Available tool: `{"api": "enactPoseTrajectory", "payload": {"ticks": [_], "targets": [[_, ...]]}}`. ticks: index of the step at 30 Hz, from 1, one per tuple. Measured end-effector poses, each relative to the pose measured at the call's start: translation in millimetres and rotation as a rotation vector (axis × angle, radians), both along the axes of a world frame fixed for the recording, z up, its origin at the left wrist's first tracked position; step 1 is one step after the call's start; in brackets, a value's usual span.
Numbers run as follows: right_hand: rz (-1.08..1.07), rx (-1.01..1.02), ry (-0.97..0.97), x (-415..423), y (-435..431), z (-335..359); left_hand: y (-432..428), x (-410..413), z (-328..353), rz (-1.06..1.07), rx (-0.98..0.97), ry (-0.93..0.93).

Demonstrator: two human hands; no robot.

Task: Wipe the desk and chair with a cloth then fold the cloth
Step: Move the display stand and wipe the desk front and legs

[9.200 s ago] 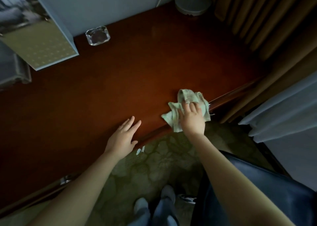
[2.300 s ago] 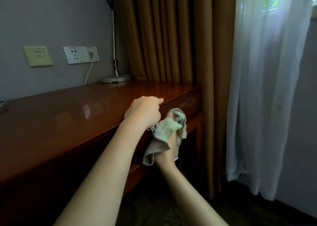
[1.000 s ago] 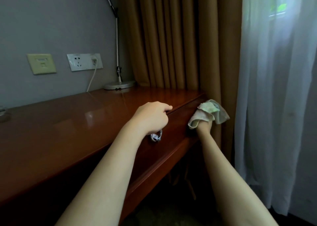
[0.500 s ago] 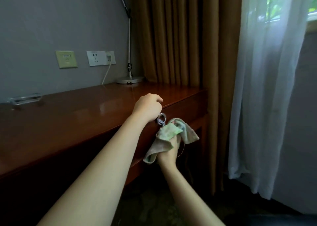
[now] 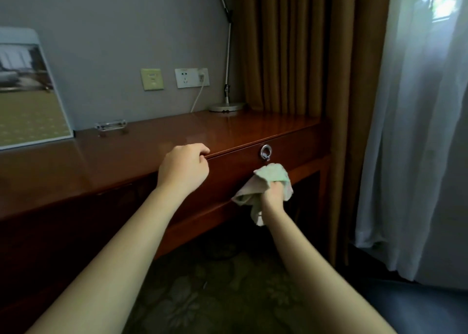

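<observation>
A glossy red-brown wooden desk (image 5: 141,146) runs along the grey wall, with a drawer front carrying a metal ring pull (image 5: 266,152). My right hand (image 5: 274,191) grips a crumpled pale green cloth (image 5: 272,178) and holds it against the drawer front just below the ring pull. A loose end of the cloth hangs below my wrist. My left hand (image 5: 183,169) rests on the desk's front edge with its fingers curled over the edge. No chair is in view.
A desk lamp base (image 5: 226,106) stands at the back right, its cord plugged into a wall socket (image 5: 192,77). A clear glass ashtray (image 5: 110,125) and a leaning framed picture (image 5: 27,93) stand at the back left. Brown curtains (image 5: 304,55) and white sheers (image 5: 417,131) hang at the right.
My right hand with the cloth has swept back and forth along the drawer front and now sits below the ring pull, which is uncovered. My left hand stays on the desk edge.
</observation>
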State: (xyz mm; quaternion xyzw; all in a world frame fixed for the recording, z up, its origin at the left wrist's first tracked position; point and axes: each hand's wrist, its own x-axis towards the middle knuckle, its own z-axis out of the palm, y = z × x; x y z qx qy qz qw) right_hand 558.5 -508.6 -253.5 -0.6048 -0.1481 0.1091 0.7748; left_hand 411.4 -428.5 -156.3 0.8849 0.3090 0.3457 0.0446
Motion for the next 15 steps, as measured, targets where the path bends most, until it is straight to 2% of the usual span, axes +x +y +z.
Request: {"api": "enactPoseTrajectory", "payload": {"ticks": [3, 5, 8, 12, 13, 15], "targets": [[-0.032, 0.145, 0.050, -3.6, -22.2, 29.3, 5.5, -27.5, -0.6, 0.040, 0.009, 0.001], [-0.050, 0.179, -0.080, -11.5, -24.9, 44.2, 8.1, -44.6, 1.0, 0.053, 0.015, 0.012], [0.022, 0.046, -0.506, -33.0, -8.8, 63.0, 13.8, -67.3, 6.2, 0.104, 0.020, 0.059], [0.116, -0.509, -1.208, -79.9, 37.7, 68.7, 29.6, -102.3, 9.3, 0.215, 0.009, 0.093], [0.111, -0.539, -1.302, -89.3, 44.6, 67.8, 34.7, -109.9, 9.2, 0.240, 0.000, 0.089], [0.098, -0.484, -1.327, -95.2, 48.5, 69.2, 43.4, -118.9, 8.8, 0.273, -0.011, 0.089]]}}
